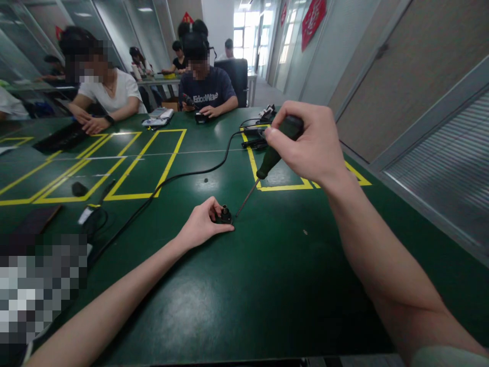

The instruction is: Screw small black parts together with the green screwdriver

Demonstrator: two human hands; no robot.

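My right hand (pixel 311 137) is wrapped round the dark green handle of a screwdriver (pixel 272 159). Its thin metal shaft slants down to the left, and the tip is beside a small black part with a round raised post (pixel 225 214), apparently not touching it. That small part lies on the green table (pixel 237 285), pinched between the thumb and fingers of my left hand (pixel 206 221). My fingers hide its left side, so its exact kind cannot be made out.
A black cable (pixel 183 175) runs across the table toward dark devices (pixel 255 137) at the back. Yellow tape (pixel 133 196) marks rectangles. A black lump (pixel 79 189) and a tagged cable (pixel 91 216) lie left. Two people (pixel 206 86) sit opposite, hands on the table.
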